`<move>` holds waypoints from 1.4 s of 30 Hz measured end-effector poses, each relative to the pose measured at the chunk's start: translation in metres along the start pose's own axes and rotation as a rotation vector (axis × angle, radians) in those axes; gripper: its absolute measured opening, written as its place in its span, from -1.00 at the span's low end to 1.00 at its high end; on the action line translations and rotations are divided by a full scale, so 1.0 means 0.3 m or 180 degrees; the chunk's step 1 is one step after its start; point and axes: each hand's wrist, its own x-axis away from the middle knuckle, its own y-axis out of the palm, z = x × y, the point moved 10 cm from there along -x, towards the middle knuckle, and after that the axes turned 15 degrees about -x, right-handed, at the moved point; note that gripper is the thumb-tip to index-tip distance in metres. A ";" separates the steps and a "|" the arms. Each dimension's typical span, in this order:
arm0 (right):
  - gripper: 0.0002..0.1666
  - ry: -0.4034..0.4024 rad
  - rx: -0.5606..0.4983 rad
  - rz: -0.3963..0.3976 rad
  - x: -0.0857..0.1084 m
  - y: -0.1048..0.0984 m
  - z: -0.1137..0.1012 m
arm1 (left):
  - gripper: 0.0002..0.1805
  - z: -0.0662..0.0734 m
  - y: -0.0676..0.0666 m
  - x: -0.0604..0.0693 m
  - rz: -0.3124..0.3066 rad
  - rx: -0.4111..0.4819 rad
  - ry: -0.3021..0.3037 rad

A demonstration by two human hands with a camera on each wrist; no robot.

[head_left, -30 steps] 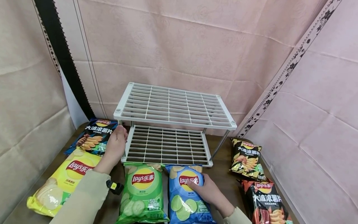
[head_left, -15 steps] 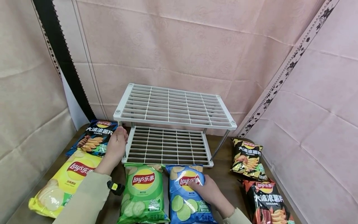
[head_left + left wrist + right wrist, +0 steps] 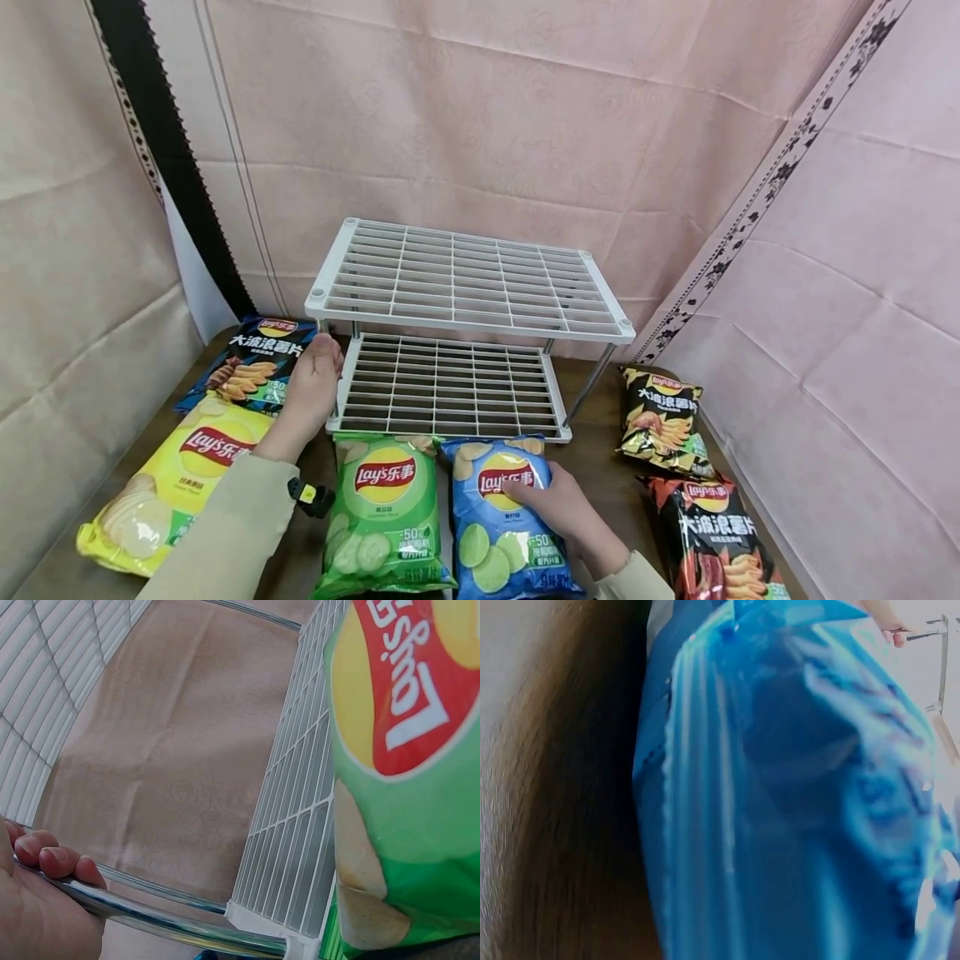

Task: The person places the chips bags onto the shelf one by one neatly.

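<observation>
A white two-tier wire rack (image 3: pixel 468 279) with metal posts stands on the table against the cloth backdrop. My left hand (image 3: pixel 315 379) grips its front left metal post (image 3: pixel 157 915); in the left wrist view the fingers curl round it. With thumb on the front, my right hand (image 3: pixel 558 504) holds the right edge of a blue Lay's chip bag (image 3: pixel 498 517). That bag lies in front of the rack and fills most of the right wrist view, where its crimped edge (image 3: pixel 697 810) shows. Beside it on the left is a green Lay's chip bag (image 3: pixel 382 517).
Under my left forearm lies a yellow chip bag (image 3: pixel 180 483), with a dark blue chip bag (image 3: pixel 255 362) behind it. At the right lie a black-and-gold chip bag (image 3: pixel 663 421) and a black-and-red one (image 3: pixel 712 537). Cloth walls enclose the brown table (image 3: pixel 600 450).
The top of the blue bag has shifted very slightly left in my right hand's grip. My left hand keeps its place on the post.
</observation>
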 end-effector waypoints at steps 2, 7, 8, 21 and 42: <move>0.16 0.0003 -0.0024 0.0005 0.001 0.002 -0.002 | -0.38 -0.002 0.001 -0.003 -0.0012 -0.0035 -0.0034; 0.10 -0.0008 -0.0090 -0.0025 0.001 0.004 -0.001 | -0.38 -0.009 0.002 -0.009 -0.0025 -0.0071 -0.0075; 0.10 -0.0024 -0.0098 -0.0030 0.003 0.004 -0.004 | -0.38 -0.010 0.003 -0.010 -0.0031 -0.0056 -0.0080; 0.06 -0.0239 -0.0221 -0.0118 0.017 -0.019 -0.063 | -0.39 -0.024 0.002 0.000 -0.0047 -0.0108 -0.0131; 0.07 -0.0441 -0.0436 0.0080 -0.062 -0.038 -0.263 | -0.38 -0.022 0.007 -0.001 -0.0024 -0.0133 -0.0288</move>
